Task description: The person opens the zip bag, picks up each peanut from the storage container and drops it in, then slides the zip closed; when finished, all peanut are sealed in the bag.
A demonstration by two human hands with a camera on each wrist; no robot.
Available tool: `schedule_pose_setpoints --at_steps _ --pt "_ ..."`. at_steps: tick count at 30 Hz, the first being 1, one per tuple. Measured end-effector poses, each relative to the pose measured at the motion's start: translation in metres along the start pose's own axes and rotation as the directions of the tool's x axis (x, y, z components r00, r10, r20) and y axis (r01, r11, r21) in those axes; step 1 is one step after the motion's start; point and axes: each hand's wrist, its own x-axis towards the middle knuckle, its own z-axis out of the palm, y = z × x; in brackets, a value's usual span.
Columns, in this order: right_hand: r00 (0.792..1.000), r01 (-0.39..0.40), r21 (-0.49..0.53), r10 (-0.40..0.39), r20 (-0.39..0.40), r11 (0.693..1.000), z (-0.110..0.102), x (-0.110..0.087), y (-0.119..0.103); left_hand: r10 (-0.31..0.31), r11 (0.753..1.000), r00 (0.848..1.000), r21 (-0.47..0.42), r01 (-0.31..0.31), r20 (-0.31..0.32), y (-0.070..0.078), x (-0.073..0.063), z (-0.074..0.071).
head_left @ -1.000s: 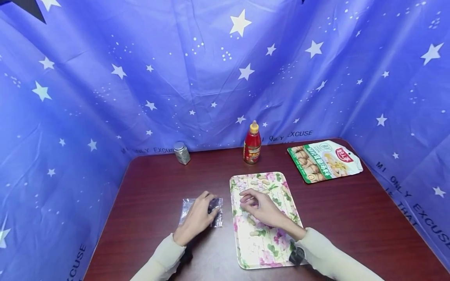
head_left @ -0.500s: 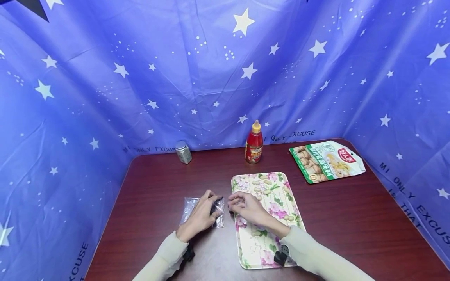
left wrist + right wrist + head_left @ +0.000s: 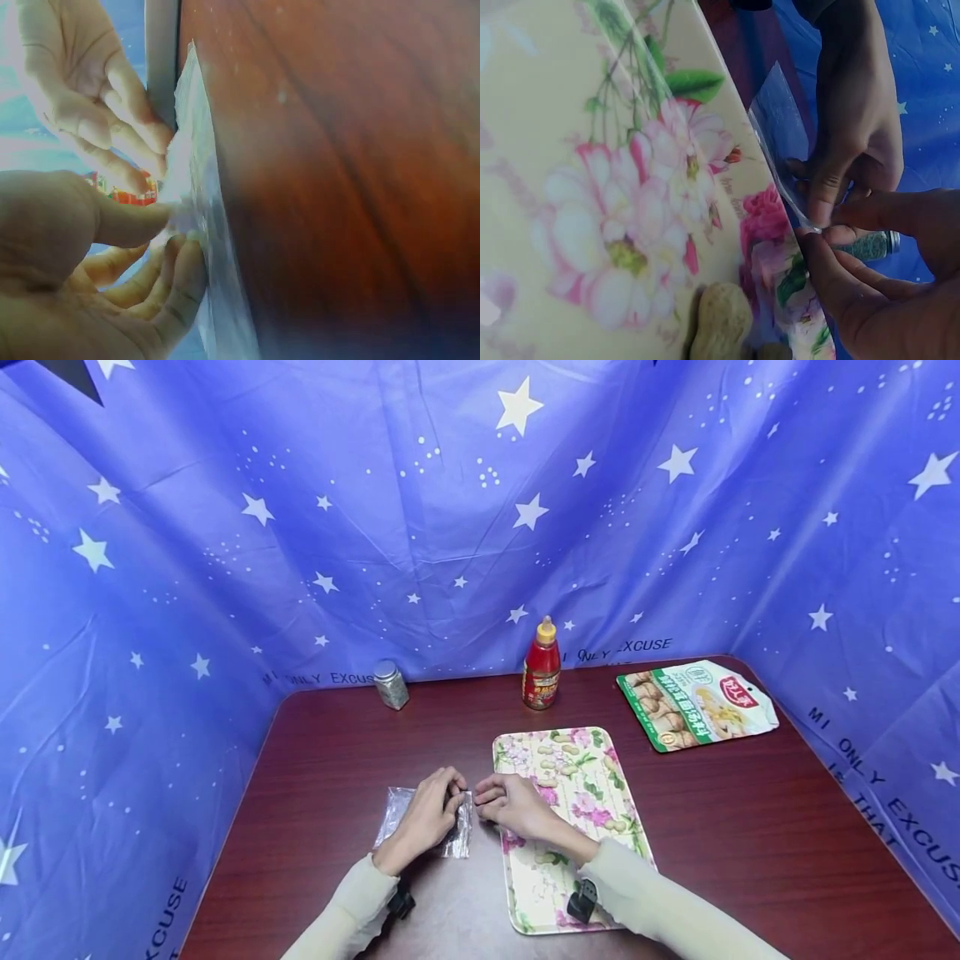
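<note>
A flat clear plastic bag (image 3: 460, 837) lies on the table left of the floral tray (image 3: 540, 910). My left hand (image 3: 429, 810) lies over the bag, and in the left wrist view its thumb and forefinger pinch the plastic (image 3: 217, 277). My right hand (image 3: 517, 806) reaches across the tray's left edge. In the right wrist view its thumb and forefinger close on the bag's edge (image 3: 780, 127), right beside the left thumb. Whole peanuts (image 3: 724, 322) lie on the tray; the left hand covers part of the bag.
A small lidded jar (image 3: 392, 685) of greenish flakes stands at the back left. Behind the tray is a red squeeze bottle (image 3: 542, 672) with a yellow cap. A green-and-white food pouch (image 3: 697, 706) lies at the back right. Blue star-printed curtain (image 3: 442, 527) surrounds the table (image 3: 337, 735).
My right hand has moved left from above the tray to the bag's edge. The left fingers have drawn together, and the bag has shifted slightly left and toward me.
</note>
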Motion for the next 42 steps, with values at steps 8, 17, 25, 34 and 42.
schedule_pose_setpoints --at_steps 8,17,25,34,42 --pt "1.000 -0.001 -0.019 0.001 -0.009 1.000 0.003 0.003 0.000 -0.055 0.994 0.995 -0.104 0.045 -0.087 0.004 0.004 -0.010" --pt "1.000 0.000 0.100 0.000 -0.002 0.995 0.005 0.004 0.002 -0.071 0.985 0.989 -0.165 0.049 -0.128 0.011 0.006 -0.014" --pt "1.000 -0.010 0.184 0.011 -0.009 0.983 0.003 0.002 0.003 -0.100 0.973 0.975 -0.224 0.054 -0.200 0.020 -0.001 -0.010" --pt "0.999 -0.017 0.174 0.023 -0.034 0.985 0.002 0.003 0.003 -0.186 0.961 0.977 -0.224 0.159 -0.103 0.022 -0.007 -0.008" --pt "0.996 -0.013 0.124 0.024 -0.086 0.992 0.004 0.002 0.002 -0.208 0.942 0.977 -0.278 0.186 -0.053 0.023 -0.006 -0.009"
